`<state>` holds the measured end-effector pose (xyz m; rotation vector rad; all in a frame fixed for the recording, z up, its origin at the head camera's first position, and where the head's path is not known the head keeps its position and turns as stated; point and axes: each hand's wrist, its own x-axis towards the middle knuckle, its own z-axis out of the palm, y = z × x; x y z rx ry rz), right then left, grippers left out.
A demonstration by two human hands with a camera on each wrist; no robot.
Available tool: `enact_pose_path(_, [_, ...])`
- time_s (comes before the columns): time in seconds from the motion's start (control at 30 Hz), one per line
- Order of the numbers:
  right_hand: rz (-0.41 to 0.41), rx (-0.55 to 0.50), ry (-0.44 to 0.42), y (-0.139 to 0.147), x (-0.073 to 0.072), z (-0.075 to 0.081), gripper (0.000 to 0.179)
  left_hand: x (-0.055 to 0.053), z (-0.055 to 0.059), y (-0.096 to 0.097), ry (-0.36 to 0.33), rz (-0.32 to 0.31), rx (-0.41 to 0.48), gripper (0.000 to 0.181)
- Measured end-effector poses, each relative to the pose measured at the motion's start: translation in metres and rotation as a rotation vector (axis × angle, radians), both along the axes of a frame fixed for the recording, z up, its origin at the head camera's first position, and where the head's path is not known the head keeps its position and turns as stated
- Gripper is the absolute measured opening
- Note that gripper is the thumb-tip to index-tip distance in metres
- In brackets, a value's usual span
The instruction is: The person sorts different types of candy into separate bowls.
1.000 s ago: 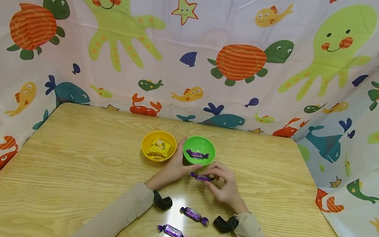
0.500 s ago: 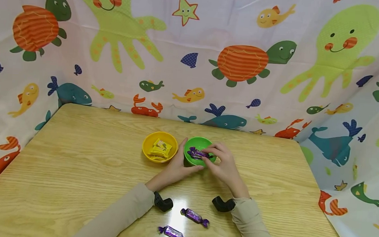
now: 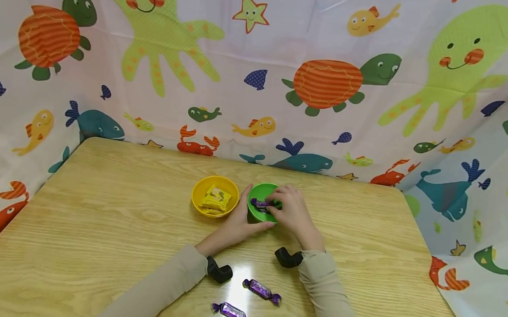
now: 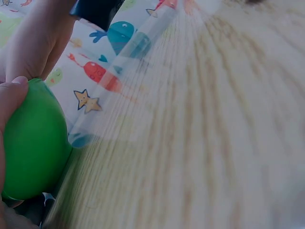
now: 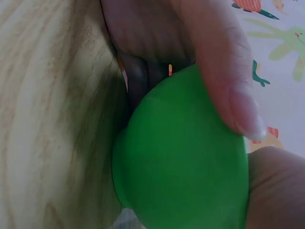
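Observation:
My left hand (image 3: pixel 236 224) holds the green bowl (image 3: pixel 258 190), fingers along its left side and thumb at the front rim. The thumb shows on the bowl's edge in the left wrist view, beside the bowl's green wall (image 4: pixel 35 143). Over the bowl's right side, my right hand (image 3: pixel 293 211) reaches in and pinches a purple twist-wrapped candy (image 3: pixel 260 204) by its right end. Another purple candy lies beneath it, mostly hidden. The right wrist view shows the bowl's outside (image 5: pixel 186 148) standing on the table, with a left-hand finger and thumb around it.
A yellow bowl (image 3: pixel 195 198) with several yellow-wrapped candies (image 3: pixel 215 199) stands just left of my left hand. Two purple candies, a nearer one (image 3: pixel 234 314) and a farther one (image 3: pixel 262 290), lie on the wooden table (image 3: pixel 121 218) between my forearms. A sea-animal curtain (image 3: pixel 258 100) hangs behind.
My right hand has carried a purple candy from in front of the green bowl up and into it, beside the candy lying there. The left hand keeps its hold on the bowl.

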<state>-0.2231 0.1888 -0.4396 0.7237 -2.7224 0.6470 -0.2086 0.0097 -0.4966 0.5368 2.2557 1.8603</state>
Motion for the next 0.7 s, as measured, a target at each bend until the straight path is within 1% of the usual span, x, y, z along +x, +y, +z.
enact_pose_path(0.13, [-0.031, 0.066, -0.049, -0.0019, -0.0023, -0.0002, 0.014, -0.0005, -0.0002, 0.0005, -0.004, 0.002, 0.002, 0.111])
enact_pose_path(0.27, [-0.045, 0.089, -0.076, -0.0026, -0.0035, -0.0006, 0.014, -0.0007, -0.0001, 0.0008, 0.004, 0.004, -0.001, 0.112])
enact_pose_path(0.5, [-0.050, 0.069, -0.075, -0.0022, -0.0039, -0.0018, 0.020, -0.0008, -0.0003, 0.0011, 0.004, 0.010, -0.001, 0.111])
enact_pose_path(0.7, [-0.041, 0.017, -0.052, -0.0018, -0.0024, -0.0001, 0.021, -0.0012, -0.0005, 0.0010, 0.011, 0.011, -0.007, 0.111])
